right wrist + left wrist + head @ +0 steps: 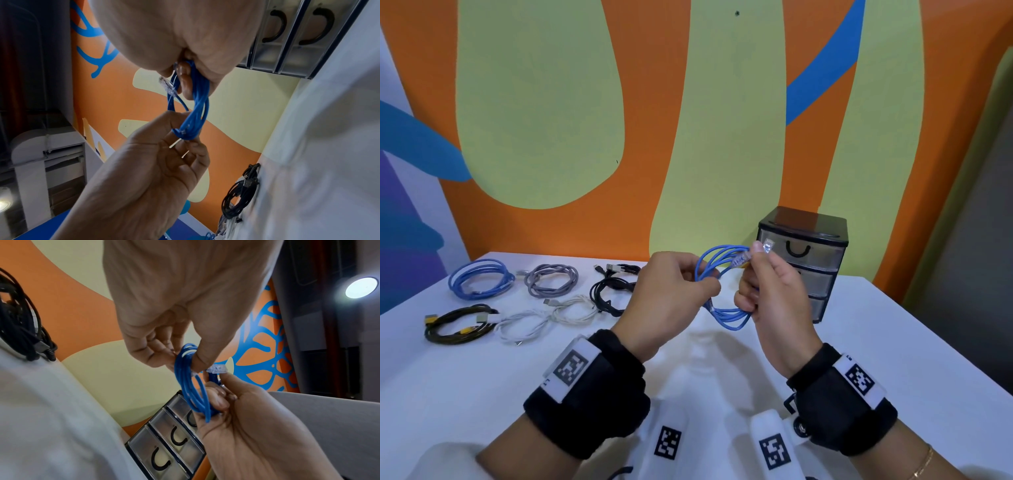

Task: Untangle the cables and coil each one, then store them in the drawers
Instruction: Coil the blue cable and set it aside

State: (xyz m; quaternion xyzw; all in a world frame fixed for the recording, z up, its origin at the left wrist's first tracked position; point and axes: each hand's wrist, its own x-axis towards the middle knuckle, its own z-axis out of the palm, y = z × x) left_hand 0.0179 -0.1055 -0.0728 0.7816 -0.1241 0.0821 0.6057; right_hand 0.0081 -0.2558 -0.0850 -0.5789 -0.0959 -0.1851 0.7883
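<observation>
Wristbands (585,387): square code tags, no readable writing. Left hand (671,301) pinches the blue cable (726,313) coil's side. Right hand (774,294) clamps the opposite side, clear plug (768,246) at fingertips. Coil held above table (893,342). Advice: tuck plug through loops, keep turns bunched. Drawers (804,263) behind: closed, unlabelled.

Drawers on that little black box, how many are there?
3. The drawers are stacked in the black box at the table's back right: top drawer, middle drawer and bottom drawer. The right hand partly hides the lower two.
</observation>
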